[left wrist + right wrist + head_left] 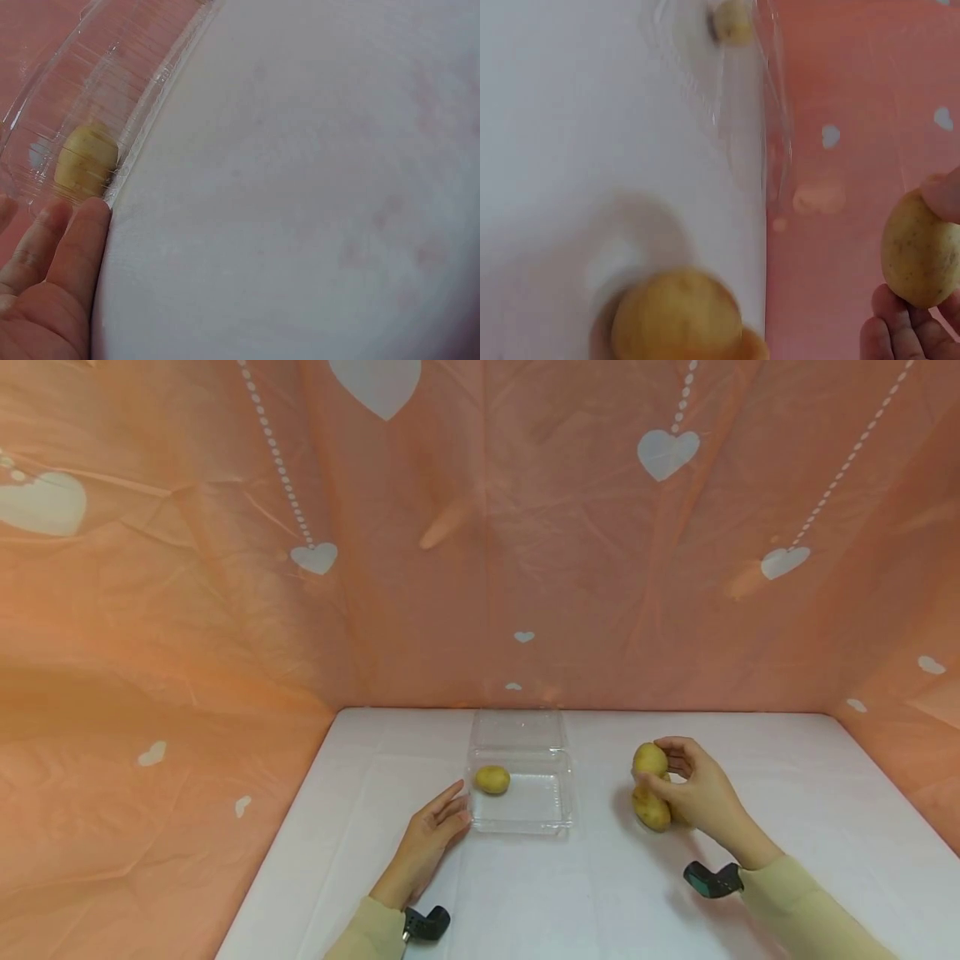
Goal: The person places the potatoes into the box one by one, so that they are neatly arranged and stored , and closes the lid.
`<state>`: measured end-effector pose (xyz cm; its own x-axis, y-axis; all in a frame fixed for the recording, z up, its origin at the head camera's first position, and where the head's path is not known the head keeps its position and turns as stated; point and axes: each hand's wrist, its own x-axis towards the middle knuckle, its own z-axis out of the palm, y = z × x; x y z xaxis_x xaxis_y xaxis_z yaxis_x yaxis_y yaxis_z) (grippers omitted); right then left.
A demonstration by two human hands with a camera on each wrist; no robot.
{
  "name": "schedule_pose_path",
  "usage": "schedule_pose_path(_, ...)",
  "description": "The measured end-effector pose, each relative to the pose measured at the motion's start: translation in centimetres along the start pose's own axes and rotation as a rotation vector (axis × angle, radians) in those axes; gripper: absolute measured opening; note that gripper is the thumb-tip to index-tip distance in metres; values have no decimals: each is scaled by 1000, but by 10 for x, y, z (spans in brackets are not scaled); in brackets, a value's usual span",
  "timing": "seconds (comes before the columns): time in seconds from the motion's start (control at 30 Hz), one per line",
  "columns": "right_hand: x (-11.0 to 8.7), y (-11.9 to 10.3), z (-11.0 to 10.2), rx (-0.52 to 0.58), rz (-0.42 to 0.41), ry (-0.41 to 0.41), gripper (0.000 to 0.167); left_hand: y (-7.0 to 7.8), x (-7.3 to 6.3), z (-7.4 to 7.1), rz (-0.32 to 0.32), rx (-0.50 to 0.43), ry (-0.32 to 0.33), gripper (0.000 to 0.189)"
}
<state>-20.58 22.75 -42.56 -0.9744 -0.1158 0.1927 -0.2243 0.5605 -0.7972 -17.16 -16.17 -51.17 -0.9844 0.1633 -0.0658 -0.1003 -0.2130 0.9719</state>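
Observation:
My right hand (707, 795) pinches a yellow potato (649, 759) between thumb and fingers, above the right part of the table. Below it another potato (651, 811) lies on the white cloth. A further potato (754, 347) shows only partly behind that one in the right wrist view. Left of these, a clear plastic clamshell box (534, 800) lies with its lid (517, 728) folded back. One potato (492, 779) sits inside, by the left wall. My left hand (426, 845) has its fingers extended, with the fingertips right at the box's left side.
A white cloth covers the table (525, 893). An orange curtain (480, 568) with white hearts rises behind it and along both sides. Each wrist carries a small black camera, one at the left (427, 924) and one at the right (712, 879).

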Motion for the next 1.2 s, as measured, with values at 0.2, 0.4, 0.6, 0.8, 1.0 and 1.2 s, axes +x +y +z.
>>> schedule_pose_path(0.2, 9, -13, 25, 118, -11, -8, 58, 0, 1, 1, -2, 5, 5, 63)
schedule_pose_path(0.4, 16, -22, 49, 148, -46, -19, 54, -1, 2, 1, 0, 3, 5, 63)
schedule_pose_path(0.6, 20, -33, 74, 163, -57, -53, 54, -1, 2, 1, -6, 4, 9, 64)
schedule_pose_path(0.8, 24, -41, 99, 145, -57, -94, 52, 0, 2, 1, -8, 13, 11, 64)
schedule_pose_path(1.0, 32, -45, 120, 33, -138, -92, 48, 0, 1, 1, -2, 18, 8, 63)
schedule_pose_path(1.2, 38, -47, 135, -47, -155, -93, 46, -1, 0, 2, 9, 18, 7, 63)
